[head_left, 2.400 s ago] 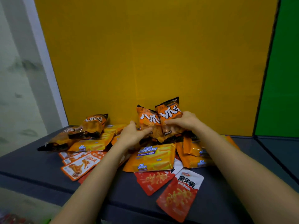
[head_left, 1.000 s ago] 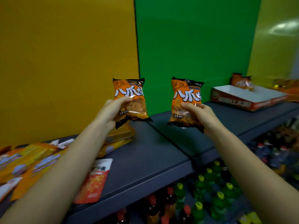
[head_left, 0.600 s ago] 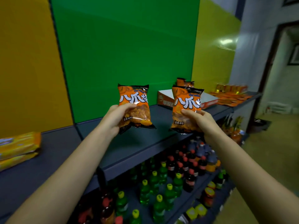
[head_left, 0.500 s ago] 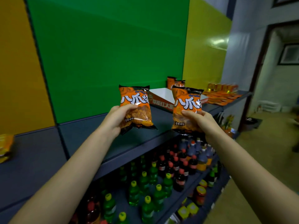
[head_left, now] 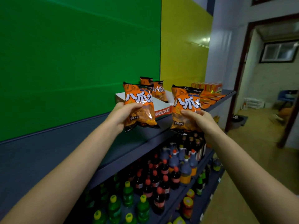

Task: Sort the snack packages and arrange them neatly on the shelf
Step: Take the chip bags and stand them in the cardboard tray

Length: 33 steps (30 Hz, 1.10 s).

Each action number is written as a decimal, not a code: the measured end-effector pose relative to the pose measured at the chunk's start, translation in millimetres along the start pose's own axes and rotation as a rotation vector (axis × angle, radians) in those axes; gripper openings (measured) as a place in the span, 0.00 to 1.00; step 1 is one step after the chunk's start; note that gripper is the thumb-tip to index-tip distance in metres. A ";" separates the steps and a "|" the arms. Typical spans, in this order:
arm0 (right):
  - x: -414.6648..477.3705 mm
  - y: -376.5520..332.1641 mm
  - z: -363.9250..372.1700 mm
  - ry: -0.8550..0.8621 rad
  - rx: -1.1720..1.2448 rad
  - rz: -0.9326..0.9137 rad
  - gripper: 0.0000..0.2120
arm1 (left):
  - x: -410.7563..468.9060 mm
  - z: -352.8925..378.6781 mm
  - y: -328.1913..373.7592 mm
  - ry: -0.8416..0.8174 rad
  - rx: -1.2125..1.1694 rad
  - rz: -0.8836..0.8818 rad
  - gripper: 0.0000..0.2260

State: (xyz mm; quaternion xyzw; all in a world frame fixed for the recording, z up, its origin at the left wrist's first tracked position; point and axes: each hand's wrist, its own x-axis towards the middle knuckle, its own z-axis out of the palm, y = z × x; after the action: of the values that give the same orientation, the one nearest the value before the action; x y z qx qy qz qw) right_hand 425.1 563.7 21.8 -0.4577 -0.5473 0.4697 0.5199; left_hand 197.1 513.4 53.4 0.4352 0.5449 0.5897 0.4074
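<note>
Head view, left grip: my left grip (head_left: 123, 114) is curled round the lower half of the left bag (head_left: 138, 101), thumb across its front. The bag is upright in the air above the shelf (head_left: 139, 143).
Head view, right grip: my right grip (head_left: 198, 121) holds the right bag (head_left: 186, 105) the same way, low on its body and upright, about over the shelf's front edge.
Handling: I judge both bags light, air-puffed and crinkly. The glossy film could slip and the contents would likely crush, so I would hold them gently at the lower body or a sealed end.
Where they belong: matching bags (head_left: 159, 92) stand in the open carton (head_left: 162, 111) just beyond my hands, which looks like the spot.
Shelf: dark and flat, with flat orange packets (head_left: 212, 96) and yellow boxes (head_left: 206, 86) at its far end.
Below: bottles (head_left: 163, 173) crowd the lower shelf.
Room: a green panel (head_left: 72, 62) and a yellow panel (head_left: 182, 46) back the shelf, and a doorway (head_left: 268, 81) opens on the right.
</note>
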 end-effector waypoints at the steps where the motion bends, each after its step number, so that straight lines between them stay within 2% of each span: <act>1: 13.5 0.3 -2.2 0.005 -0.002 -0.001 0.20 | 14.1 5.8 2.1 0.005 0.021 0.007 0.12; 3: 44.7 -1.9 -6.9 0.012 -0.001 -0.002 0.21 | 45.3 18.4 10.1 0.018 0.066 0.018 0.16; 5: 78.6 -3.5 -10.7 0.009 -0.012 -0.008 0.21 | 74.3 30.2 18.8 0.015 0.103 0.029 0.16; 10: 147.3 -1.7 -13.8 0.004 0.002 -0.016 0.37 | 136.1 60.5 23.4 0.001 0.137 0.056 0.09; 11: 158.1 0.7 -13.8 -0.002 0.000 -0.011 0.38 | 144.9 65.8 21.9 0.003 0.135 0.049 0.06; 16: 212.8 12.1 -19.1 -0.023 0.026 -0.004 0.41 | 184.9 86.2 16.1 0.047 0.143 0.062 0.08; 22: 280.6 22.3 -28.2 -0.095 0.034 -0.028 0.36 | 232.1 112.8 10.2 0.149 0.119 0.074 0.07; 25: 316.0 22.0 -34.7 -0.166 0.033 -0.050 0.24 | 253.1 133.4 6.4 0.189 0.106 0.086 0.07; 27: 340.3 20.8 -39.2 -0.218 0.041 -0.061 0.21 | 266.9 146.1 3.5 0.220 0.091 0.091 0.05; 29: 363.7 18.7 -43.8 -0.250 0.013 -0.079 0.24 | 279.4 158.7 1.2 0.265 0.071 0.100 0.05; 31: 384.4 16.1 -47.8 -0.293 -0.008 -0.087 0.32 | 291.7 170.0 -1.9 0.310 0.054 0.101 0.11; 33: 403.3 13.9 -49.5 -0.346 0.000 -0.110 0.29 | 303.1 179.0 -6.1 0.349 0.051 0.118 0.15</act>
State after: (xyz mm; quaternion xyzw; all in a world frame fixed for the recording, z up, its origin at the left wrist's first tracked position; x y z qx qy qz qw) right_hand 458.5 966.6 65.1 -0.3395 -0.6528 0.5123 0.4429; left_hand 280.8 854.8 73.2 0.3676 0.5957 0.6650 0.2602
